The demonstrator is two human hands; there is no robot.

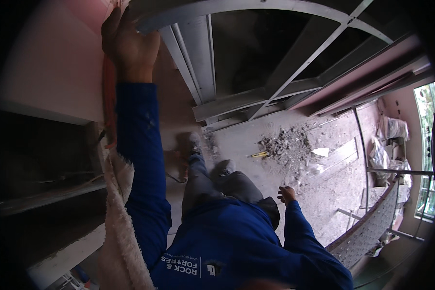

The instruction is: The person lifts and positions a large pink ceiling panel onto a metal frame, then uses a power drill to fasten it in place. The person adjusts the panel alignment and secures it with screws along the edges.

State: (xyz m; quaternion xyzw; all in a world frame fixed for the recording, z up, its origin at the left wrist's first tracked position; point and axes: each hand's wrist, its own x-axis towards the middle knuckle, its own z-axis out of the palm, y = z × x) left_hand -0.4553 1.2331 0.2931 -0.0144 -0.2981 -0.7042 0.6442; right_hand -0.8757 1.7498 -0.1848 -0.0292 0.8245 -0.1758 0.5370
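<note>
Left arm (pixel 140 130) outstretched, right arm (pixel 299 224) low, fingers (pixel 283 189) loosely curled.

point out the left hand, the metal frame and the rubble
Left hand (pixel 132 47): head view, middle of the hand
Metal frame (pixel 199 58): head view, a broad grey strut
Rubble (pixel 289 145): head view, middle of the pile

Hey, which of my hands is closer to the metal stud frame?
Left. Your left hand is raised beside one end of the metal stud frame, contact unclear; your right hand hangs lower, out to your right, apart from it.
</note>
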